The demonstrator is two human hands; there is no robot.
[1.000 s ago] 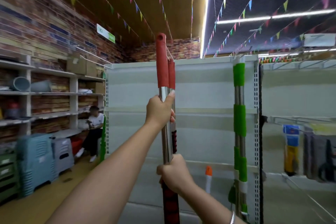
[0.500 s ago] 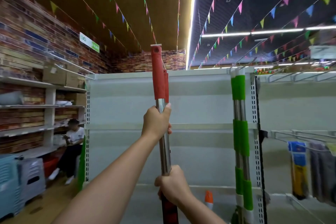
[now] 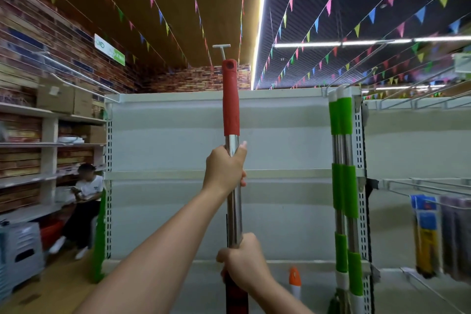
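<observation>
White shelf unit [image 3: 178,135] fills centre frame; you hold the red-grip pole [image 3: 231,109] upright in front of it, mid-frame, prob. to hook its top hole on the T-shaped peg [image 3: 221,50] just above. L hand [image 3: 225,168] wraps the steel shaft under the red grip, for aiming; R hand [image 3: 244,265] clenches it lower, bottom centre, prob. taking the weight. Green poles [image 3: 342,186] hang at right, so likely same display.
</observation>
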